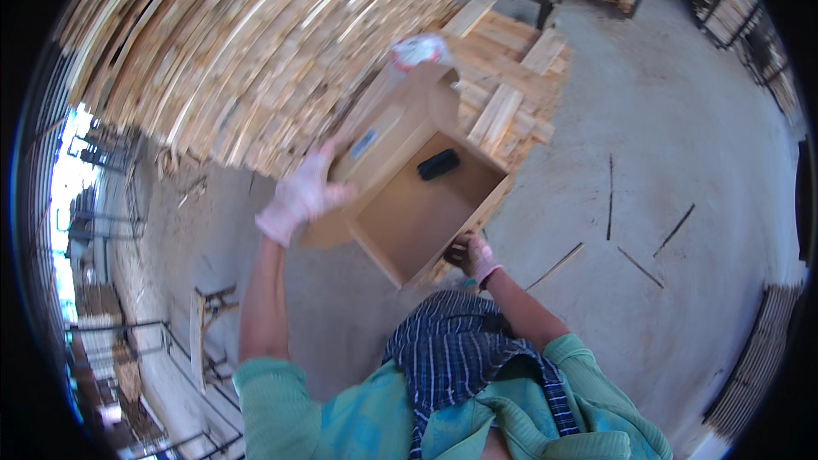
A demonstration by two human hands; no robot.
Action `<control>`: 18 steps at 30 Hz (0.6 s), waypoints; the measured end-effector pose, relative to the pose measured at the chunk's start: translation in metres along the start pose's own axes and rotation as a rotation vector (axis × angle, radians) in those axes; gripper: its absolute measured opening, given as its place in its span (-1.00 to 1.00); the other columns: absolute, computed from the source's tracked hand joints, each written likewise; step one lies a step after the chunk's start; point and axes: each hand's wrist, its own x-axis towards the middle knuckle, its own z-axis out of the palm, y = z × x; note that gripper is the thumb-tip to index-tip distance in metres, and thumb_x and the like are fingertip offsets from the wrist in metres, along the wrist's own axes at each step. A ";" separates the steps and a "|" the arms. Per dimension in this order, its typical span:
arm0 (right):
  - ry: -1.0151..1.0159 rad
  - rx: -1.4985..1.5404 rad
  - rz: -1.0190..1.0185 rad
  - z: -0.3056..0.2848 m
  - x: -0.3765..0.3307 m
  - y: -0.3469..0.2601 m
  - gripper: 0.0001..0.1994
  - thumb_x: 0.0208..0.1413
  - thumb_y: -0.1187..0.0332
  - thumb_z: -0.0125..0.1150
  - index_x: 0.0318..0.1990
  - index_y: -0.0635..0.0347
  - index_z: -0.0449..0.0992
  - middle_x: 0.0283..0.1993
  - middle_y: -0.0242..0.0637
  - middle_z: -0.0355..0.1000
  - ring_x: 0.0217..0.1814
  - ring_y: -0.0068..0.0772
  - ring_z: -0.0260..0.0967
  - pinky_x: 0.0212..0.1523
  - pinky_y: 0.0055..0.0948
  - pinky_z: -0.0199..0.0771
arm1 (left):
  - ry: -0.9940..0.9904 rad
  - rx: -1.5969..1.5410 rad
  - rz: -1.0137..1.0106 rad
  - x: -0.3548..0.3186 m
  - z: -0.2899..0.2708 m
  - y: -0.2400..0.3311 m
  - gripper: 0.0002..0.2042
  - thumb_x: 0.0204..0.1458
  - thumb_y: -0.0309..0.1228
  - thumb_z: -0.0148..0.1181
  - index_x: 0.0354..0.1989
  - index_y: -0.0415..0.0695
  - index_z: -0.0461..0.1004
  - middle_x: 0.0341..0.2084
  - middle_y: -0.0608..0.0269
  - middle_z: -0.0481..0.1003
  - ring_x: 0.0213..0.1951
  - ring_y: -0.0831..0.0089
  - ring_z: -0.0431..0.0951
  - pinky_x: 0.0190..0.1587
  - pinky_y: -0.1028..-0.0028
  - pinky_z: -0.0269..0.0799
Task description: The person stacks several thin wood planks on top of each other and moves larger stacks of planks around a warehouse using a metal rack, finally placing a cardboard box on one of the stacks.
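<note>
In front of me a brown cardboard box [409, 221] is tilted, its lid flaps folded up and back. Inside lies a small black oblong thing [439, 164], whose kind I cannot make out. My right hand [475, 257], in a pale pink glove with dark fingers, grips the box's near right side from outside. My left hand [302, 194], gloved in pale pink, has its fingers spread at the left flap [379, 149], which carries a blue-and-white label. Its fingertips are blurred against the cardboard. Behind the flaps sits a white-and-red bundle [419, 51], partly hidden.
A tall stack of wooden boards [273, 43] fills the far left. Past the box is a low pile of planks [507, 77] with loose boards on top. Dark strips [610, 196] mark the concrete floor on the right. Metal racks [166, 336] stand at the left.
</note>
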 end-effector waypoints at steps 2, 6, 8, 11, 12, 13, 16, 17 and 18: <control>0.016 0.004 -0.016 0.010 -0.007 -0.002 -0.80 0.25 0.41 -0.03 -0.02 0.11 0.44 -0.08 -0.19 0.51 -0.09 -0.14 0.48 0.04 -0.07 0.52 | -0.034 -0.003 -0.051 0.011 -0.016 -0.005 -0.13 -0.09 -0.25 0.42 0.44 -0.12 0.13 0.31 -0.12 0.30 0.32 0.05 0.32 0.36 0.25 0.23; 0.015 -0.076 -0.042 0.035 -0.032 -0.002 -0.73 0.20 0.52 0.03 0.03 -0.01 0.33 -0.16 -0.25 0.47 -0.13 -0.19 0.47 -0.02 -0.12 0.54 | -0.100 -0.031 -0.098 0.012 -0.022 -0.008 -0.09 -0.11 -0.28 0.44 0.47 -0.02 0.09 0.34 -0.10 0.26 0.36 0.02 0.27 0.40 0.22 0.18; 0.020 -0.076 -0.055 0.040 -0.028 0.004 -0.72 0.18 0.48 0.05 0.03 -0.03 0.33 -0.13 -0.29 0.43 -0.15 -0.24 0.45 -0.11 -0.13 0.53 | -0.098 0.111 -0.110 0.015 -0.020 -0.007 -0.09 -0.11 -0.30 0.43 0.47 -0.01 0.08 0.34 -0.09 0.25 0.37 0.04 0.25 0.40 0.21 0.17; 0.021 -0.098 -0.121 0.039 -0.026 0.006 -0.68 0.15 0.43 0.12 0.05 -0.05 0.32 -0.12 -0.32 0.43 -0.16 -0.29 0.46 -0.12 -0.16 0.52 | -0.079 0.185 -0.122 0.015 -0.014 0.003 -0.12 -0.10 -0.33 0.41 0.47 -0.02 0.10 0.34 -0.07 0.26 0.38 0.06 0.24 0.40 0.20 0.18; 0.026 -0.129 -0.150 0.044 -0.032 0.005 -0.70 0.16 0.44 0.11 0.04 -0.06 0.32 -0.14 -0.33 0.43 -0.18 -0.31 0.46 -0.12 -0.18 0.53 | -0.071 0.181 -0.128 0.012 -0.011 0.003 -0.13 -0.10 -0.33 0.40 0.46 -0.02 0.12 0.33 -0.07 0.26 0.38 0.07 0.24 0.40 0.20 0.19; 0.029 -0.157 -0.178 0.046 -0.036 0.006 -0.71 0.16 0.45 0.11 0.02 -0.06 0.31 -0.15 -0.33 0.44 -0.20 -0.33 0.47 -0.11 -0.20 0.54 | -0.069 0.115 -0.101 0.008 -0.012 -0.002 -0.14 -0.09 -0.35 0.39 0.46 -0.03 0.13 0.34 -0.06 0.26 0.38 0.08 0.24 0.40 0.21 0.18; 0.026 -0.279 -0.058 0.031 -0.033 -0.001 -0.60 0.16 0.33 0.16 0.16 -0.03 0.32 -0.11 -0.33 0.44 -0.15 -0.36 0.45 -0.15 -0.28 0.51 | -0.096 -0.092 -0.079 0.007 -0.022 -0.011 -0.18 -0.06 -0.39 0.38 0.45 -0.04 0.16 0.36 -0.04 0.26 0.40 0.13 0.23 0.41 0.25 0.17; 0.027 -0.328 -0.018 0.020 -0.028 -0.005 -0.61 0.17 0.32 0.16 0.15 -0.02 0.32 -0.13 -0.34 0.44 -0.16 -0.38 0.45 -0.16 -0.29 0.51 | -0.125 -0.164 -0.112 0.012 -0.027 -0.003 -0.18 -0.06 -0.39 0.37 0.45 -0.05 0.16 0.37 -0.03 0.26 0.40 0.15 0.23 0.42 0.26 0.16; -0.056 -0.323 0.004 0.017 -0.030 -0.006 -0.63 0.20 0.26 0.16 0.15 -0.01 0.33 -0.18 -0.37 0.43 -0.21 -0.41 0.44 -0.18 -0.35 0.50 | -0.144 -0.233 -0.165 0.009 -0.034 0.000 -0.19 -0.05 -0.40 0.37 0.45 -0.05 0.17 0.37 -0.01 0.26 0.40 0.17 0.23 0.42 0.27 0.16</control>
